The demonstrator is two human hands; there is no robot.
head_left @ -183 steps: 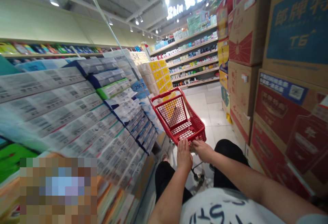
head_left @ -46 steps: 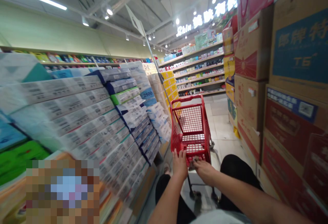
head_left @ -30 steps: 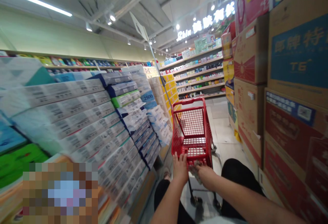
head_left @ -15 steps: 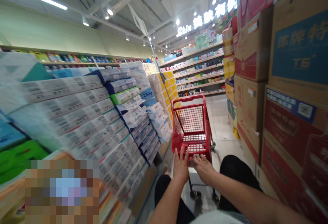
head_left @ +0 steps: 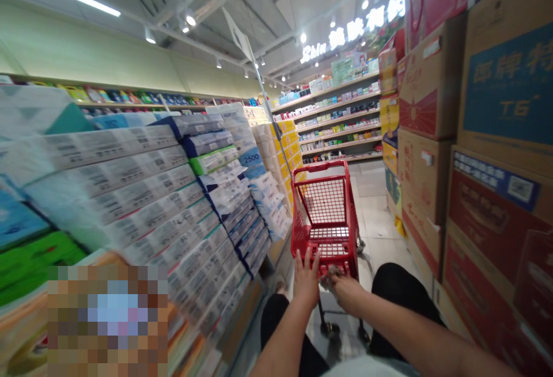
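A red shopping cart [head_left: 298, 216] stands in front of me, its plastic basket showing nothing inside. At its near edge, my left hand [head_left: 306, 285] has its fingers stretched and spread, pointing up against the red rim. I cannot tell how firmly it touches. Just to the right, my right hand [head_left: 348, 293] is closed on a small crumpled grey-brown wad [head_left: 332, 278], held by the cart's near edge. The wad's exact kind is too small and blurred to make out. My dark-clothed knees are on both sides of the cart's near end.
Stacked packs of tissue paper [head_left: 142, 193] line the left side. Cardboard cartons [head_left: 510, 106] tower on the right. A tiled aisle [head_left: 371, 210] runs ahead to shelves [head_left: 341, 115] of small goods. A pole with a sign [head_left: 237, 34] rises left of the cart.
My right hand has drawn slightly down and right, its fingers now curled round the grey-brown wad. The left hand stays nearly in place, fingers spread. The view has shifted slightly.
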